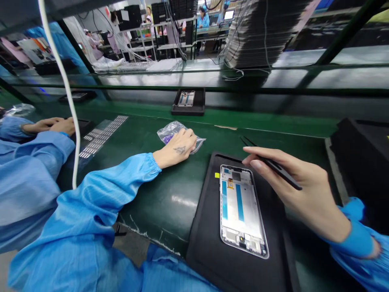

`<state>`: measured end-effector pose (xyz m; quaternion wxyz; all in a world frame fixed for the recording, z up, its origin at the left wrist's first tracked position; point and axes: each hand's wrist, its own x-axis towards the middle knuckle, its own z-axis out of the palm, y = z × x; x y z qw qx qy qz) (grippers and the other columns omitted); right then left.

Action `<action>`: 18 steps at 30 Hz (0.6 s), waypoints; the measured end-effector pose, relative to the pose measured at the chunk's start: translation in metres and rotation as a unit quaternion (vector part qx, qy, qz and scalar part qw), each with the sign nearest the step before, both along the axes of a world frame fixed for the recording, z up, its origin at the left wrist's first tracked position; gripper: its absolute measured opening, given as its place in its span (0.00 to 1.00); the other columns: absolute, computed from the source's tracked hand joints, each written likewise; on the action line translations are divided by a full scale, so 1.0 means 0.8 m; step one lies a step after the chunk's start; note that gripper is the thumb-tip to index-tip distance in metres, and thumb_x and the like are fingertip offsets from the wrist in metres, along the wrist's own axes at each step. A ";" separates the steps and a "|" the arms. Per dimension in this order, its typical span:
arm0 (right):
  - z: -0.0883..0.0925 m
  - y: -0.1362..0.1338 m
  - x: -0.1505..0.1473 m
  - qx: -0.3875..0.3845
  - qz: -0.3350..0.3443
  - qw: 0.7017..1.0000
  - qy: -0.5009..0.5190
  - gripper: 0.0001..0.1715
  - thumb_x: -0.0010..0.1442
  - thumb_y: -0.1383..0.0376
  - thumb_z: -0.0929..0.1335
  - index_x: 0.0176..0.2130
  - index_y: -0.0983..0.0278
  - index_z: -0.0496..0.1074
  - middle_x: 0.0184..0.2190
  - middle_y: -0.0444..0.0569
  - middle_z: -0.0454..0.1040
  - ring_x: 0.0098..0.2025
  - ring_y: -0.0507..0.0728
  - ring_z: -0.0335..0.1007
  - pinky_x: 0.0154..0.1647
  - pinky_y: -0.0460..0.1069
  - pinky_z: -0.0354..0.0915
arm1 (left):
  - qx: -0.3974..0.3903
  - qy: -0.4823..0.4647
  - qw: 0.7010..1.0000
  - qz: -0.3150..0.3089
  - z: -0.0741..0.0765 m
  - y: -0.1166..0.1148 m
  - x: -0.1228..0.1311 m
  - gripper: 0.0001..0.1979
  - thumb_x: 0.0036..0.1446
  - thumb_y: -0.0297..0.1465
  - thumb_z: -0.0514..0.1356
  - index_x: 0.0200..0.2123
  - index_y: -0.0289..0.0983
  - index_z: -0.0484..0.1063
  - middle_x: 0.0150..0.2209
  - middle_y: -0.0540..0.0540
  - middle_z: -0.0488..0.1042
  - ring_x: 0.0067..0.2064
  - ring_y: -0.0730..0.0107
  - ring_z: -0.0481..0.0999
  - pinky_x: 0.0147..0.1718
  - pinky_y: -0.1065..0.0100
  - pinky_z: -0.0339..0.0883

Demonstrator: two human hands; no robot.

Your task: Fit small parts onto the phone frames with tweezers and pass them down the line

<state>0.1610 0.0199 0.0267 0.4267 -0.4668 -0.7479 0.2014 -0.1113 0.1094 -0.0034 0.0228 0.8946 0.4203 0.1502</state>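
Note:
My left hand rests on a small clear zip bag with purple bits inside. Its fingers curl down over the bag, and their tips are hidden. Black tweezers lie between the thumb and fingers of my right hand, their tips apart and pointing away from me with nothing between them. Below and left of those tips is a silver phone frame with blue strips and a small orange flex piece, lying in a black foam tray. A yellow tab sticks out at its upper left edge.
Another phone frame sits in a black tray on the far green belt. A co-worker's hands work at the left, beside a sheet of metallic strips. A white cable hangs down there. Dark trays stand right.

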 end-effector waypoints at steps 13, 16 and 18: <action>0.007 0.001 -0.003 -0.160 0.007 0.981 0.111 0.15 0.56 0.53 0.75 0.43 0.56 0.81 0.29 0.45 0.80 0.31 0.57 0.78 0.35 0.52 0.75 | -0.476 -0.431 0.766 -0.017 0.005 -0.067 0.064 0.04 0.59 0.26 0.63 0.34 0.29 0.75 0.30 0.46 0.78 0.30 0.76 0.78 0.34 0.72 0.74; 0.008 -0.001 -0.006 -0.186 0.022 0.978 0.095 0.15 0.55 0.52 0.75 0.41 0.55 0.82 0.31 0.45 0.81 0.32 0.58 0.79 0.35 0.52 0.76 | -0.503 -0.434 0.747 0.016 0.007 -0.068 0.064 0.03 0.58 0.23 0.63 0.36 0.28 0.77 0.31 0.44 0.80 0.32 0.74 0.80 0.37 0.71 0.76; 0.008 0.000 -0.008 -0.166 0.024 0.983 0.073 0.14 0.56 0.50 0.74 0.36 0.56 0.82 0.32 0.47 0.82 0.34 0.59 0.79 0.34 0.52 0.76 | -0.498 -0.428 0.754 0.017 0.009 -0.070 0.063 0.03 0.58 0.22 0.63 0.36 0.28 0.77 0.31 0.44 0.80 0.33 0.73 0.81 0.38 0.70 0.77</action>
